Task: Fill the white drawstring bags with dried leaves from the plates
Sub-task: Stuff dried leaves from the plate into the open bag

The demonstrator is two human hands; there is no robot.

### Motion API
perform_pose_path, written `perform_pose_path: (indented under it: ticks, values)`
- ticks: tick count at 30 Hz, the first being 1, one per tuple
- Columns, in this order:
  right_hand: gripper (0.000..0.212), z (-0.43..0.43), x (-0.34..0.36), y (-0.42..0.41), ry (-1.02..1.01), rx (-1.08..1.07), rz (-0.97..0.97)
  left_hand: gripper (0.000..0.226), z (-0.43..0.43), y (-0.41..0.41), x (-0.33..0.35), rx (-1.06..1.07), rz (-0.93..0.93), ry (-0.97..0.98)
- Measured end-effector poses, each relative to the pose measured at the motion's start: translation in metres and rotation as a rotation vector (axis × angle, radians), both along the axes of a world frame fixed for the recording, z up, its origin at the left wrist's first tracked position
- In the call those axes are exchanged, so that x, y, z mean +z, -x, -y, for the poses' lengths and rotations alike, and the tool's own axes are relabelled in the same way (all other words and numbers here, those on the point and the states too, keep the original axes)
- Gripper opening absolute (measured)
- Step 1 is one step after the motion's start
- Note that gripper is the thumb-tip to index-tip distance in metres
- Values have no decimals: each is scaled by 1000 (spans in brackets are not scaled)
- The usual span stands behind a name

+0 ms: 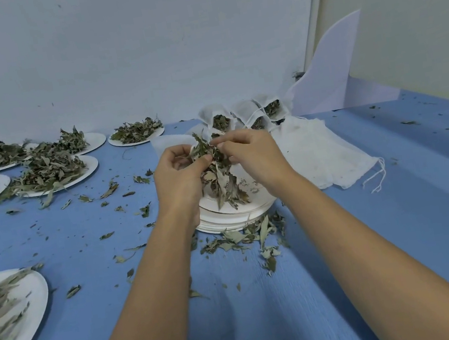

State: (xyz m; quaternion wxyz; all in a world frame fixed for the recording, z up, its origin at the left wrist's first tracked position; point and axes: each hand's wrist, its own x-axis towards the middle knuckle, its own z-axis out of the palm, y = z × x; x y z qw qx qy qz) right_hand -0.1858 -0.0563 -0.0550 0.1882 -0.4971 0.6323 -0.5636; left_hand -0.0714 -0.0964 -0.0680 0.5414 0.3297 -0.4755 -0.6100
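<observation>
Head view shows your left hand (179,174) and right hand (250,153) both pinching a clump of dried leaves (220,176) above the plate stack (234,216) — stuffing step, likely — next needs a white drawstring bag (318,150) held open beneath.

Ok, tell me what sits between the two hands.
A bunch of dried leaves, held by left hand and right hand above the stack of plates, in the head view.
</observation>
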Motion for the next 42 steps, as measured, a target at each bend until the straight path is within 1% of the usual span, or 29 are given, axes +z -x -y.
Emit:
perform_pose_path:
  ticks: [3,4,7,8,10,13,15,18,21,23,25,28,30,32,36,38,39,40,42]
  values:
    - [17,-1,2,7,-42,75,-24,29,1,-2,-1,-2,23,7]
    - [18,-2,3,9,-55,111,0,29,1,-3,-1,-10,30,8]
    - [23,-4,5,13,-61,211,232,29,3,-6,2,-70,16,-3]
    - [24,-4,5,14,-65,219,266,29,3,-7,3,-85,24,2]
    - [24,-4,4,16,-99,205,202,30,3,-8,3,-94,56,25]
    - [26,-3,2,14,-161,156,9,30,2,-7,1,-88,90,60]
    - [25,-2,0,11,-136,94,-41,29,2,-8,1,-69,102,73]
    - [14,-1,-1,7,-50,-48,-30,29,5,-8,-1,4,174,114]
    - [13,1,-3,-1,-14,-126,-51,28,4,-6,-4,139,317,184]
    - [17,2,-3,-7,15,-111,-38,26,4,-6,-6,302,429,232]
    - [22,1,-1,-11,25,-58,-31,22,4,-5,-6,433,494,250]
    - [24,0,0,-14,4,-20,-55,23,3,-4,-4,514,470,227]
    - [22,1,-1,-15,15,-57,-78,23,0,-1,-2,497,440,228]
    - [19,1,-2,-14,46,-137,-121,21,-5,2,1,410,383,204]
    - [20,1,-3,-10,71,-284,-206,16,-6,4,10,123,197,-3]
    - [21,0,-5,-9,73,-314,-273,6,-7,5,15,-22,63,-111]
    - [20,0,-5,-10,80,-309,-314,6,-8,5,16,-57,26,-141]
    - [19,0,-6,-10,89,-293,-358,13,-8,5,16,-61,27,-153]
    - [17,0,-7,-12,120,-239,-431,24,-8,6,13,-3,81,-126]
